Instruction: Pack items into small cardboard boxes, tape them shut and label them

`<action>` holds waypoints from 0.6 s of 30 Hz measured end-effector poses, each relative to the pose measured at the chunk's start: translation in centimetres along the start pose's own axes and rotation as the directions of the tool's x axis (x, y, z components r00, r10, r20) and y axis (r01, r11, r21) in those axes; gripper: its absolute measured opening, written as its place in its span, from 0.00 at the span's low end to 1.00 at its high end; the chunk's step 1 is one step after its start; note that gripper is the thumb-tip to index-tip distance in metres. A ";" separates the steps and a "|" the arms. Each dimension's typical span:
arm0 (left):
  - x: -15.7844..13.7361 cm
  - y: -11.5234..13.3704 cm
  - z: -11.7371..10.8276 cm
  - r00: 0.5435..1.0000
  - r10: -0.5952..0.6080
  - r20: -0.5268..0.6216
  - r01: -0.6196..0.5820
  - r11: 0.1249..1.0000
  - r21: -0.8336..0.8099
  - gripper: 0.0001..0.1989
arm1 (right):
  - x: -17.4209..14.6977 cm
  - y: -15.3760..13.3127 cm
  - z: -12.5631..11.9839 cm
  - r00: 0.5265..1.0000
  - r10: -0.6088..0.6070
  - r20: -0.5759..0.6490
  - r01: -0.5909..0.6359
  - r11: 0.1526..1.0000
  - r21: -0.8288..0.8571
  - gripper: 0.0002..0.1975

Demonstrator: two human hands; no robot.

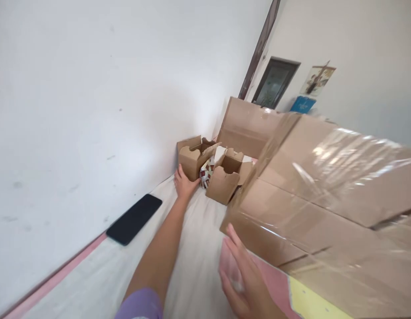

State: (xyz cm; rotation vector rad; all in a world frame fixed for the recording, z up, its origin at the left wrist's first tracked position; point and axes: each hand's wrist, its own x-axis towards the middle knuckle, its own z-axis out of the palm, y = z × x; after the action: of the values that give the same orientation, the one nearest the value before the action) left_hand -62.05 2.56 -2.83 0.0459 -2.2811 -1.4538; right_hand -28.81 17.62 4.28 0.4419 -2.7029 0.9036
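Against the white wall (92, 88), at the far end of the cloth (200, 235), stands the left box (189, 160), open-topped. The left hand (186, 182) touches its lower front, thumb spread from the fingers; whether they grip, I cannot tell. A hard sideways push could squash the patterned thing (204, 175) wedged between it and the right box (222, 184) — or ruck the loose-looking cloth beneath. The right hand (243, 277), blurred, has thumb and fingers apart and seems to hold nothing; a careless swing might knock the big carton (285, 195) just beside it. The phone (135, 219) lies near the left forearm (160, 248) — a sweeping elbow could shift it.
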 end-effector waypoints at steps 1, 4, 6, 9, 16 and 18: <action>0.2 -0.2 0.1 1.000 -0.003 0.003 0.003 1.000 0.023 0.62 | 3.8 0.1 2.6 1.000 -0.017 -0.014 0.019 0.995 0.095 0.41; 0.5 -0.3 0.0 0.999 -0.035 -0.001 0.035 0.998 0.047 0.63 | 15.6 0.9 9.0 0.987 0.118 -0.108 -0.073 0.933 0.352 0.41; 0.5 -0.1 -0.1 0.999 -0.048 -0.005 0.048 0.999 0.015 0.60 | 21.9 2.2 11.5 0.926 0.311 -0.216 -0.190 0.875 0.446 0.41; 0.2 0.1 -0.2 0.999 -0.043 0.006 0.043 0.998 -0.038 0.54 | 27.2 4.7 13.2 0.797 0.515 -0.316 -0.292 0.786 0.545 0.40; 0.4 -0.5 -1.6 0.998 -0.002 -0.061 -0.002 0.997 -0.077 0.60 | 27.2 6.4 14.3 0.886 0.387 -0.257 -0.249 0.863 0.440 0.39; 0.6 -0.9 -2.0 0.999 0.006 -0.035 -0.009 0.996 -0.090 0.60 | 27.1 6.4 14.3 0.896 0.381 -0.227 -0.262 0.867 0.423 0.40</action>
State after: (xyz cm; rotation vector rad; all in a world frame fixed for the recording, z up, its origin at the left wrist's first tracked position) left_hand -62.06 0.29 -2.72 0.0346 -2.1834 -1.5380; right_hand -58.11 8.19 -1.17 -0.0967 -2.3473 1.4735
